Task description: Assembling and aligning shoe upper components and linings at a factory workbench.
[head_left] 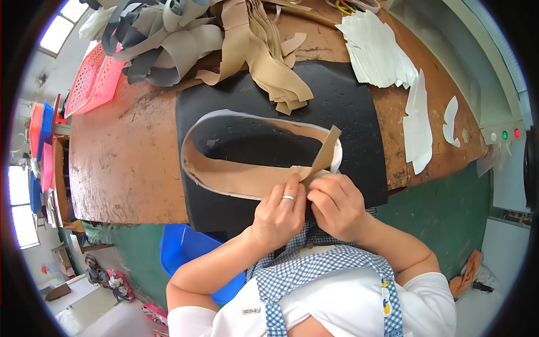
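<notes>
A long tan strip with a pale backing (236, 175) stands on edge in an oval loop on the black mat (362, 146). Its two ends meet close to my body, where one tan end sticks up at a slant. My left hand (279, 216), with a ring on one finger, is closed on the strip just left of that join. Just right of it, my right hand (339, 208) is pinched at the strip's edge. Its fingertips partly hide what they grip. The far side of the loop shows its whitish backing along the top.
Behind the mat lie a bundle of tan strips (264, 56) and a heap of grey strips (193, 42). White cut pieces (379, 48) spread over the wooden table (129, 163) at right. A pink basket (95, 84) sits far left; a blue bin (177, 253) stands below the table edge.
</notes>
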Available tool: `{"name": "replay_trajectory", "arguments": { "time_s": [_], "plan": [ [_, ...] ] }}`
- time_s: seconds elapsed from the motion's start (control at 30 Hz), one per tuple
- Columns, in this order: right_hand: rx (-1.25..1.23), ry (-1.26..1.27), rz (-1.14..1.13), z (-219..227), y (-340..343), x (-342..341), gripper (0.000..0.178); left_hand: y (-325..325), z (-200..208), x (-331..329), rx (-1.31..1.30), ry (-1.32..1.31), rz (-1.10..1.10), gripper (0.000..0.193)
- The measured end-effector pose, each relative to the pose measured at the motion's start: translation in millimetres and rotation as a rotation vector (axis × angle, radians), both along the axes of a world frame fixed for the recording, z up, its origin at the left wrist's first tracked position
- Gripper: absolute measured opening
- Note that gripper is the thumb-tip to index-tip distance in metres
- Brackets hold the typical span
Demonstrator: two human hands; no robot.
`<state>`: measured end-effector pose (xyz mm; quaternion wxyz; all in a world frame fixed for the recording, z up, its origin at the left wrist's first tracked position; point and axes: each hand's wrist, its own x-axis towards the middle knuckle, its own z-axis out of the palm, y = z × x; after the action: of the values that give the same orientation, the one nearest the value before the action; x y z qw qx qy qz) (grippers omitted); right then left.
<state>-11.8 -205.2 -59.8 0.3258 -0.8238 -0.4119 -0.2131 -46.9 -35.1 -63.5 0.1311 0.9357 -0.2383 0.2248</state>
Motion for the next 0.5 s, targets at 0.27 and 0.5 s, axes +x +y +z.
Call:
{"name": "replay_trajectory", "arguments": {
  "time_s": [0.27, 0.5],
  "plan": [
    [-0.154, 0.131, -0.238, -0.5, -1.3, -3.0, 0.031, 44.6, -4.3, 14.0, -1.260, 0.286, 0.590, 0.008],
    [-0.404, 0.036, -0.180, 18.2, 21.9, 4.3, 0.034, 28.5, 13.8, -8.4, -0.585, 0.144, 0.195, 0.021]
  ]
}}
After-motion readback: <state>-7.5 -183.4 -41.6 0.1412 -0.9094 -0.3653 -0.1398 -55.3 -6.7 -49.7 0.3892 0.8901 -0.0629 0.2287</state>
